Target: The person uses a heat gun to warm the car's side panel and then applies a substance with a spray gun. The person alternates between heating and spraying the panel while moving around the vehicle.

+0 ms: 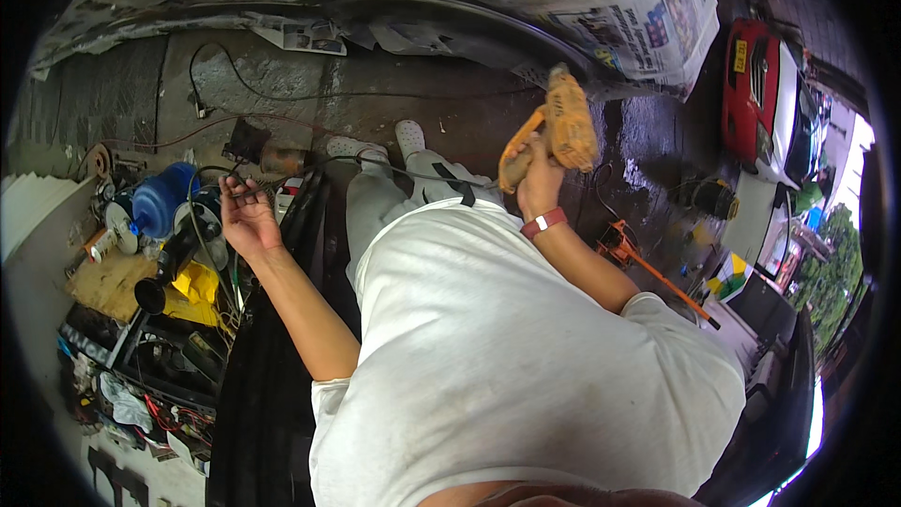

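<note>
My right hand [538, 178] is closed round the handle of a worn orange power tool [571, 122], raised at the right beside the paper-covered car body. A dark power cord [413, 172] runs from the tool leftward across my legs. At the left, my left hand [249, 211] is palm up with its fingers curled on the cord near a cluttered pile. Which attachment the tool carries at its far end cannot be made out.
Newspaper and plastic sheeting [601, 9] cover a car body ahead. Hoses and cables [282, 97] cross the dark floor. A blue water jug [161, 199] and car parts crowd the left. At right are an orange floor jack [619, 244] and a red car [751, 94].
</note>
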